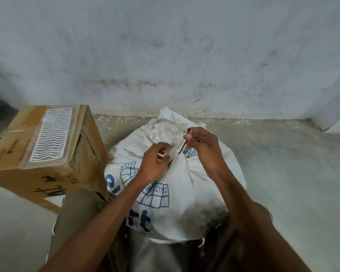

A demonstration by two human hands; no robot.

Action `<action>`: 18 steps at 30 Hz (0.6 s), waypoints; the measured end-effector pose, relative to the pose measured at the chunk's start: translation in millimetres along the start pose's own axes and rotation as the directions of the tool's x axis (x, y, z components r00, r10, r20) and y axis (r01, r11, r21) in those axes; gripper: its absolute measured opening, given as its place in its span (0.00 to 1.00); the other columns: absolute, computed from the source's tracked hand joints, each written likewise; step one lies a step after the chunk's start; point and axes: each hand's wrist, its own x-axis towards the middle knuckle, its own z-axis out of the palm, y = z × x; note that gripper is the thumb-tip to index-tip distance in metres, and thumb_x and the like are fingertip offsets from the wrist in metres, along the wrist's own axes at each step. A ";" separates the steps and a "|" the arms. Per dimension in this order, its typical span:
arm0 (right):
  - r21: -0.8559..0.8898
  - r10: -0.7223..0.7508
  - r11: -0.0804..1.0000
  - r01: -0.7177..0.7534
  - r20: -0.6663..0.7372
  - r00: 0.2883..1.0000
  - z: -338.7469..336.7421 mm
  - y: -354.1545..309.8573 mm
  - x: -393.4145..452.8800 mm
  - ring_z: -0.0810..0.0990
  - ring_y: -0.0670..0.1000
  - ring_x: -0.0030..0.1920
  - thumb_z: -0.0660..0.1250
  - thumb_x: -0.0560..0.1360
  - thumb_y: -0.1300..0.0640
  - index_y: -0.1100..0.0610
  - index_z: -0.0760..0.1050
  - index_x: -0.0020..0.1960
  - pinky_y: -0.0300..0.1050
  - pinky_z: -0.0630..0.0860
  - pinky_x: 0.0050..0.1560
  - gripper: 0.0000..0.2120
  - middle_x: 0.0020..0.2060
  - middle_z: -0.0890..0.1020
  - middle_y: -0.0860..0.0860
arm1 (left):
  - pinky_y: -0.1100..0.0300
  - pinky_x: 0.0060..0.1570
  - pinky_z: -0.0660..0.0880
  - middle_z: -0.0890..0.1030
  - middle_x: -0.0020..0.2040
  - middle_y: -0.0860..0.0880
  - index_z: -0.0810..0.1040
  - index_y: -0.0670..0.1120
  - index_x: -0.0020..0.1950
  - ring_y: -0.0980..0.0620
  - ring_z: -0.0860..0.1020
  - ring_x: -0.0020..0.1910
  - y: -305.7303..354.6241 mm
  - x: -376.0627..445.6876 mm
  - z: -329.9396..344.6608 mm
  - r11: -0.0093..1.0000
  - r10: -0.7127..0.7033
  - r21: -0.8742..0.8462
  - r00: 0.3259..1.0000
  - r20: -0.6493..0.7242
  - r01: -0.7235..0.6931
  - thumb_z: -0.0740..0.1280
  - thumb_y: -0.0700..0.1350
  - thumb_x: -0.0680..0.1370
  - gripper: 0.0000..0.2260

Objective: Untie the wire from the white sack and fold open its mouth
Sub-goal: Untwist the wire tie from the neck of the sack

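Concrete floor meets stained wall; right hand pinches wire, left hand grips white sack neck beside cardboard box.

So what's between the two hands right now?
In the head view, the sack's gathered neck and the loose end of the dark wire, held by the right hand; left hand grips the neck.
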 end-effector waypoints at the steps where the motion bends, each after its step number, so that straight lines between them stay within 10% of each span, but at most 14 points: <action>1: 0.006 -0.015 1.000 0.015 0.005 1.000 1.0 -10.4 -7.9 0.78 0.55 0.37 0.69 0.76 0.68 0.63 0.79 0.46 0.41 0.76 0.42 0.02 0.36 0.81 0.57 | 0.60 0.50 0.76 0.82 0.54 0.57 0.80 0.51 0.58 0.60 0.79 0.50 9.5 -13.0 -7.6 0.999 0.023 -0.044 1.000 -0.009 -0.024 0.68 0.37 0.76 0.13; 6: 0.075 -0.080 0.994 0.075 0.056 0.995 9.9 -52.2 -46.0 0.77 0.54 0.37 0.69 0.77 0.66 0.66 0.78 0.48 0.45 0.75 0.43 0.02 0.39 0.80 0.58 | 0.60 0.53 0.77 0.83 0.57 0.58 0.81 0.54 0.63 0.56 0.79 0.57 55.1 -72.8 -42.7 0.979 0.111 -0.163 0.990 -0.090 -0.125 0.69 0.40 0.78 0.16; 18: 0.326 -0.059 0.945 0.000 0.173 0.983 85.8 -114.7 -81.5 0.77 0.53 0.37 0.65 0.80 0.66 0.64 0.78 0.49 0.45 0.78 0.43 0.04 0.41 0.80 0.58 | 0.57 0.49 0.72 0.80 0.47 0.57 0.81 0.53 0.50 0.54 0.75 0.51 95.3 -126.3 -142.4 0.927 0.335 0.258 0.910 -0.245 -0.272 0.70 0.47 0.80 0.01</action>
